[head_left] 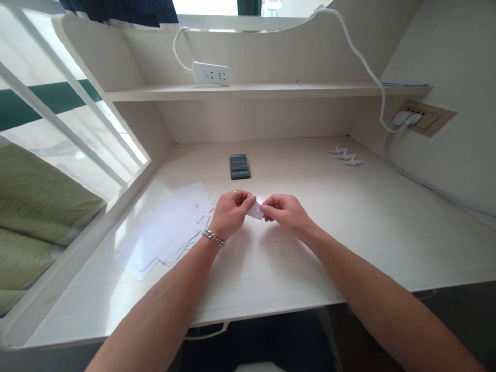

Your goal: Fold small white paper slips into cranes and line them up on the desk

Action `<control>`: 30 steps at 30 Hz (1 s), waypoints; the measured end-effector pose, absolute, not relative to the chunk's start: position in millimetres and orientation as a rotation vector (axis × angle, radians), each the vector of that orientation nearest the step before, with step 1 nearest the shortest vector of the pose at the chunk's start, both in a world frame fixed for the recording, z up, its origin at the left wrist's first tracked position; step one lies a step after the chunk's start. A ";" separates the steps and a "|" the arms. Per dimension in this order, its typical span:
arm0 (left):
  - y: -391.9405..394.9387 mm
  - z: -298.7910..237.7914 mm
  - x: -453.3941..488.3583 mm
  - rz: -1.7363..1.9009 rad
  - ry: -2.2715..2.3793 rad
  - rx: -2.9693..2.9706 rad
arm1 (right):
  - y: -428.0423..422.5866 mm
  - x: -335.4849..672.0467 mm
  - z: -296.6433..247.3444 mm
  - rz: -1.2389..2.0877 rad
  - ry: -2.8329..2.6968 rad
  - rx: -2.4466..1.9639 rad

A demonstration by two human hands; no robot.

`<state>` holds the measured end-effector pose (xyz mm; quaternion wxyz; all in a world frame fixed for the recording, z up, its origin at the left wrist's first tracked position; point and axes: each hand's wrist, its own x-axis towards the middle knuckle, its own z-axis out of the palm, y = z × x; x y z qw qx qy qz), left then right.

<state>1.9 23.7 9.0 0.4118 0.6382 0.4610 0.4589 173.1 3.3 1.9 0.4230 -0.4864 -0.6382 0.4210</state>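
A matt, pale wood-grain desk (349, 232) and the shelf (251, 92) above it, of the same smooth laminate look, carry a spread of thin white paper sheets (163, 232), flat and unglossed. The slip of paper (256, 210) pinched between the left hand (231, 212) and right hand (284, 212) is white, matt and creased. A polished metal chain bracelet (213, 237) glints on the left wrist, with a shiny metal ring (234, 194) on a finger. The power strip (211, 73) is smooth white plastic with a slight sheen, its cable (360, 57) likewise smooth. The dark phone (239, 167) looks glossy; the folded figures (346, 155) are white paper; the green bedding (34, 206) is soft, matt cloth
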 end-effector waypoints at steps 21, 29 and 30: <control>31.4 6.3 1.5 1.225 1.187 1.377 | 5.2 176.6 5.5 1.106 -1.619 -1.256; 28.4 6.6 3.0 1.264 1.137 1.376 | 4.3 175.7 6.3 1.109 -1.509 -1.217; 25.8 7.3 7.1 1.260 1.116 1.393 | 5.1 175.3 5.5 1.111 -1.505 -1.215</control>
